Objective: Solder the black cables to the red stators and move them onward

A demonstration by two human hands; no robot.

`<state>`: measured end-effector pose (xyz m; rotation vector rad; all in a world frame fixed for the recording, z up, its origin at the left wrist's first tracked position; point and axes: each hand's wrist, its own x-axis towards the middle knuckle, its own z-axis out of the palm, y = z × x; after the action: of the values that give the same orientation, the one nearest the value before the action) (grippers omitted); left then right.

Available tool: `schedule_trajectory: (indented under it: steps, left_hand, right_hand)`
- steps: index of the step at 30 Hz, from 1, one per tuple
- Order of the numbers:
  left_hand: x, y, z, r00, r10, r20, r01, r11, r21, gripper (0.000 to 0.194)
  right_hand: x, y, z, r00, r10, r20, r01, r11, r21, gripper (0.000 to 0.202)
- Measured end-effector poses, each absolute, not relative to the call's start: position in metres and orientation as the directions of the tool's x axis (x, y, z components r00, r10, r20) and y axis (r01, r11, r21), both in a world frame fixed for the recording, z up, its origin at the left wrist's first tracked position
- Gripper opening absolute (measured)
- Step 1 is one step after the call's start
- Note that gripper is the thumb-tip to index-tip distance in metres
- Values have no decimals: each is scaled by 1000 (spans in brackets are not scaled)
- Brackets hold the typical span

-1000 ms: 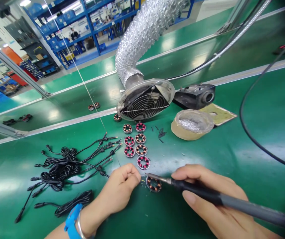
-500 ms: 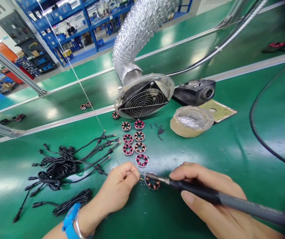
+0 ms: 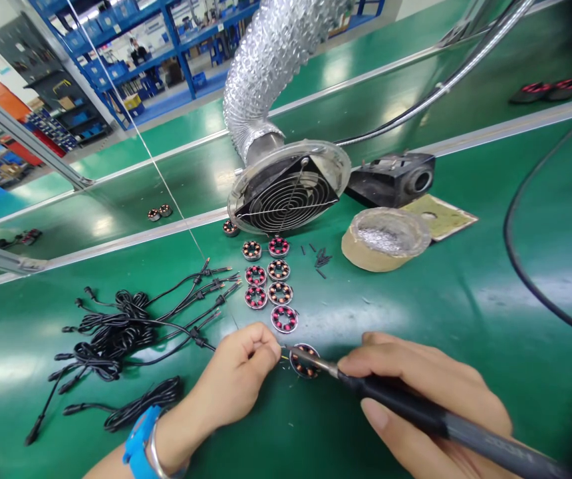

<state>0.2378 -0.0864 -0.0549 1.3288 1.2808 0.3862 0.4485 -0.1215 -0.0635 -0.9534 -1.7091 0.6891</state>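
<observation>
My right hand (image 3: 426, 392) is closed around the dark grip of a soldering iron (image 3: 396, 399). The iron's metal tip slants left, over the rim of a ring-shaped motor stator (image 3: 306, 369) with copper windings. On the stator's left side, my left hand (image 3: 246, 366) pinches a cable whose thin wire ends (image 3: 284, 358) poke out toward the ring, close to the tip. Whether tip and wire touch cannot be made out. Just beyond, several more stators (image 3: 284, 319) with red or copper coils stand in two rows. Black cables (image 3: 126, 326) with connectors lie bundled to the left.
A fume extractor fan (image 3: 288, 199) on a silver duct (image 3: 261, 73) hangs over the far stators. Small black tubes (image 3: 322, 258), a tape-like roll (image 3: 383, 249), a yellow sponge pad (image 3: 440, 216) and a black iron stand (image 3: 396, 178) sit at the back right. A loose cable (image 3: 510, 233) curves at the right.
The soldering iron's handle has tilted, its rear end lower, and my right hand has shifted slightly down and right. My left hand stays nearly in place; the view has moved a little.
</observation>
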Motion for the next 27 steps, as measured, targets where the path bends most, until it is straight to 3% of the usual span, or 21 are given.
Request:
schedule_trajectory:
  steps: [7, 18, 24, 27]
  left_hand:
    - [237, -87, -55, 351, 825, -443, 426, 281, 860, 20]
    - [235, -86, -56, 386, 802, -456, 379, 313, 871, 24]
    - [228, -87, -61, 464, 790, -400, 338, 259, 905, 30]
    - [228, -88, -56, 480, 778, -405, 412, 207, 887, 30]
  right_hand:
    - [453, -123, -59, -193, 869, 456, 290, 494, -819, 24]
    - [448, -106, -61, -204, 806, 556, 298, 592, -749, 36]
    - [430, -87, -75, -471, 749, 466, 303, 633, -713, 28]
    - [426, -84, -79, -494, 712, 500, 270, 672, -690, 23]
